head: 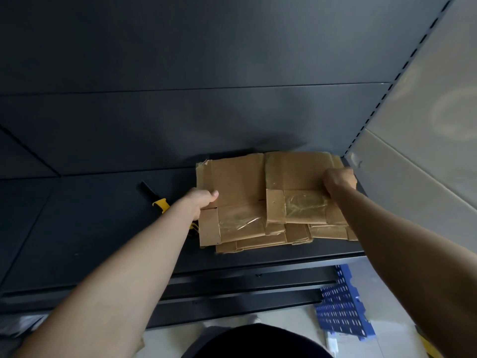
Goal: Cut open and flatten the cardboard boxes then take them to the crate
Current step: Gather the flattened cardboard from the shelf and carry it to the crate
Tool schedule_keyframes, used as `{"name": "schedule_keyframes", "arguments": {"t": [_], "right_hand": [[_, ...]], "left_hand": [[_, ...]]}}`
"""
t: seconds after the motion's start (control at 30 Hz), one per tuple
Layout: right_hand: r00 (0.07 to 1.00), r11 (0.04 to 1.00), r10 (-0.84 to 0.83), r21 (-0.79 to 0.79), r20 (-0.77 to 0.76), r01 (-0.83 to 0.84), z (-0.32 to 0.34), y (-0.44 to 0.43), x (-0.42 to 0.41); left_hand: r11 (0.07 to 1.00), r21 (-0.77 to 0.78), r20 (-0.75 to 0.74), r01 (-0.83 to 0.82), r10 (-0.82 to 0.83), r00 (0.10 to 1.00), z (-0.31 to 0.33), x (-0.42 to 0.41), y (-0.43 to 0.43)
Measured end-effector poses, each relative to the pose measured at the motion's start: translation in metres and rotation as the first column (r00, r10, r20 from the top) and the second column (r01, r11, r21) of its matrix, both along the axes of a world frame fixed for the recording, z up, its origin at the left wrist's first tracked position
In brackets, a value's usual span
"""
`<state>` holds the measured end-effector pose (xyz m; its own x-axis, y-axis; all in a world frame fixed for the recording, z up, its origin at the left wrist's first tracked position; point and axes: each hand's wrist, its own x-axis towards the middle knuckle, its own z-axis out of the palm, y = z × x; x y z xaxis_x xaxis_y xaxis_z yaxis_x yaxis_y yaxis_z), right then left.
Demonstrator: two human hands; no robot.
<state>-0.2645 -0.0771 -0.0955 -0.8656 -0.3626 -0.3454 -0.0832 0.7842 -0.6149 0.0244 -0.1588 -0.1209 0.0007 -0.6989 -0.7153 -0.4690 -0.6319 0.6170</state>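
Note:
A stack of flattened brown cardboard boxes with strips of clear tape lies on the dark shelf, toward its right end. My left hand grips the stack's left edge, thumb on top. My right hand grips the right edge of the upper piece, fingers curled around it. A yellow and black utility knife lies on the shelf just left of my left hand, partly hidden by my forearm.
The shelf's dark back panel rises behind the stack. A slotted upright and a pale wall stand at the right. A blue perforated crate sits on the light floor below the shelf's right end.

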Motion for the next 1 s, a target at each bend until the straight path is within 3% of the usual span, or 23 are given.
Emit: {"name": "schedule_keyframes", "arguments": {"t": [0.13,0.3,0.47,0.6,0.73,1.0], "right_hand": [[0.999,1.0,-0.003,0.018,-0.047,0.004,-0.005,0.012,-0.016],[0.998,0.998,0.048,0.029,-0.028,-0.047,-0.002,0.005,-0.014],[0.979,0.979,0.201,0.013,0.026,-0.202,0.007,-0.016,0.009],[0.958,0.962,0.27,0.026,0.095,-0.273,0.002,-0.023,0.031],[0.929,0.933,0.353,0.034,0.115,-0.359,0.001,-0.025,0.047],[0.906,0.945,0.315,-0.183,0.284,-0.271,0.004,-0.026,0.048]], "left_hand": [[1.0,-0.023,-0.014,-0.003,0.003,1.0,0.001,-0.013,0.001],[0.99,-0.133,0.174,0.049,-0.025,0.984,0.008,-0.032,0.003],[0.989,-0.148,-0.036,-0.009,0.004,0.999,0.011,-0.042,0.006],[0.998,-0.059,-0.184,0.003,-0.013,0.983,0.016,-0.052,0.015],[0.989,-0.048,-0.126,0.137,-0.142,0.982,0.012,-0.053,0.022],[0.992,-0.126,-0.235,-0.01,-0.021,0.972,0.01,-0.039,0.016]]}}
